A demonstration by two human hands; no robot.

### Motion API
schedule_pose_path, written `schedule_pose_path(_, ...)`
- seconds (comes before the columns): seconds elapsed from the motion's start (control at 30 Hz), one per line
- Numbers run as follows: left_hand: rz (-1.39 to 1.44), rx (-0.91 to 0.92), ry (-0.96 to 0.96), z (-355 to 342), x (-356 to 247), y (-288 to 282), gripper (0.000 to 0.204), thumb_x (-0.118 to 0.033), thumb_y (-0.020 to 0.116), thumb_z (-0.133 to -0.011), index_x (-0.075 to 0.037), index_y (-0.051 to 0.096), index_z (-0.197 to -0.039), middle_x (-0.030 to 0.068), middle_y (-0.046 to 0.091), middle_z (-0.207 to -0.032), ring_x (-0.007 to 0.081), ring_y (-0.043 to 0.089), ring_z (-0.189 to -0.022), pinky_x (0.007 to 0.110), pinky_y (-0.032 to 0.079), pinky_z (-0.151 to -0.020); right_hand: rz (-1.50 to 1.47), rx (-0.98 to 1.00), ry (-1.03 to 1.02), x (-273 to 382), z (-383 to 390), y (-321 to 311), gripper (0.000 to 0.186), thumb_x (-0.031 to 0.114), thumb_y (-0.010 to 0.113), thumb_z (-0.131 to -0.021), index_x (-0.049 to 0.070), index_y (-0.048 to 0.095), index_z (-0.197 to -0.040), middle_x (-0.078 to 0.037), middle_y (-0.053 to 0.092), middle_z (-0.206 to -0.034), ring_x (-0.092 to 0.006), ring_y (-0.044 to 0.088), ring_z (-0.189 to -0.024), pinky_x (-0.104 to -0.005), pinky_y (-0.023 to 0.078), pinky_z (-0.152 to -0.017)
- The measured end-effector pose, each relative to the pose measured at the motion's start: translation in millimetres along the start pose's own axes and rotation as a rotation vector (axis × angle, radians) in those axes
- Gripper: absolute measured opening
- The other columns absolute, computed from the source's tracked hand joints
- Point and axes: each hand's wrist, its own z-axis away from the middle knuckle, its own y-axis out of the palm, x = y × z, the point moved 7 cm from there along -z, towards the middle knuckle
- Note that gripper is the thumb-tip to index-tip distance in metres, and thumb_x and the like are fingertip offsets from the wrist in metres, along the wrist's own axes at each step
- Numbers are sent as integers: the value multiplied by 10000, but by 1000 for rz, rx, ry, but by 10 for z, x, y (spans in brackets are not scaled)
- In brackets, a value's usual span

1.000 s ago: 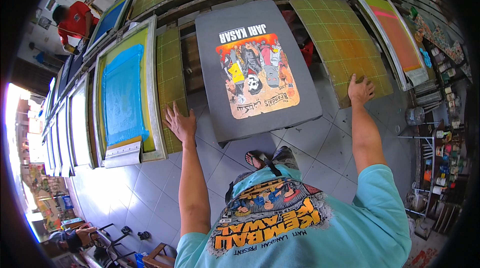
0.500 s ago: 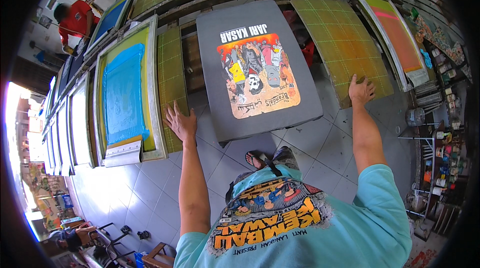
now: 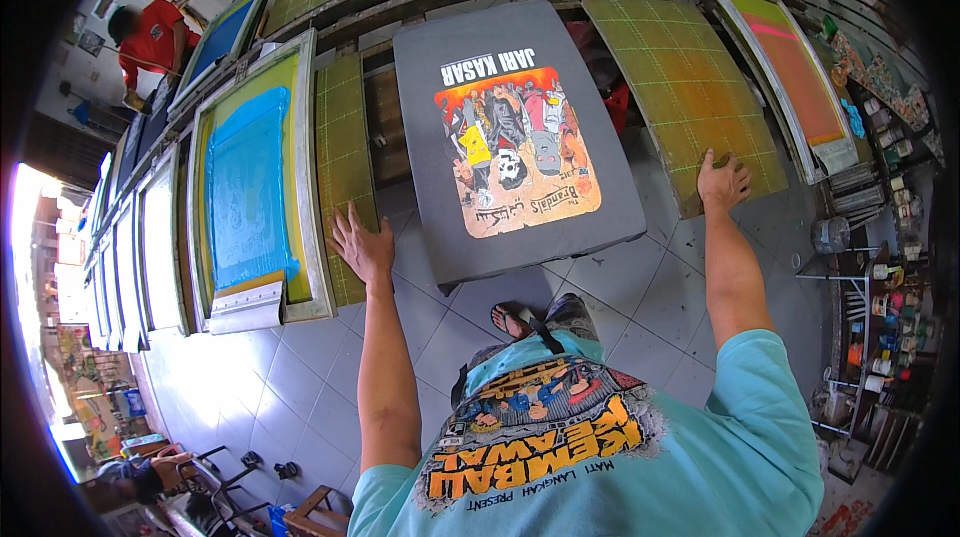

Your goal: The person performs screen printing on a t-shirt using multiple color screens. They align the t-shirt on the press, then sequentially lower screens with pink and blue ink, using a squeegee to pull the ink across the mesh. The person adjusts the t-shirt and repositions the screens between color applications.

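Note:
My left hand point(image 3: 361, 246) rests with fingers spread on the near end of a narrow-looking olive board point(image 3: 343, 152) with yellow-green grid lines. On a similar board point(image 3: 690, 87) to the right, my right hand point(image 3: 724, 183) lies flat near its lower edge, fingers apart. Neither hand grips anything. Between them, a dark grey T-shirt point(image 3: 605, 202) is stretched smooth over a board. Its printed picture point(image 3: 515, 152) shows a crowd of figures on orange, upside down to me, under white lettering.
Left stands a framed printing screen point(image 3: 250, 177) coated with blue ink, a metal-edged squeegee point(image 3: 247, 307) at its near end. Another screen point(image 3: 785, 77), pink and yellow, leans right. Shelves point(image 3: 880, 337) hold bottles at far right. A person in red point(image 3: 155, 42) bends over boards at far left.

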Motion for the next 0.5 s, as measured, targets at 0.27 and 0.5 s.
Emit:
schedule_pose_path(0.27,-6,-8,6,-5,29,24,794,-369,741,-835,-130,434,-1527,145,331,-1625,315,242,-1526,508,114,-1264,-16,-2,-3,17,19,-20,755,650,376,-996,145,375,-1558,-216,281,-1612,-371,194,-1529,-547,150,-1243)
schedule_pose_path(0.5,-9,-3,3,-6,17,17,797,-383,738,-838,-141,430,-1532,142,330,-1626,312,240,-1527,508,110,-1265,-11,0,1,2,3,10,755,651,385,-995,148,375,-1557,-218,272,-1614,-367,190,-1530,-544,155,-1241)
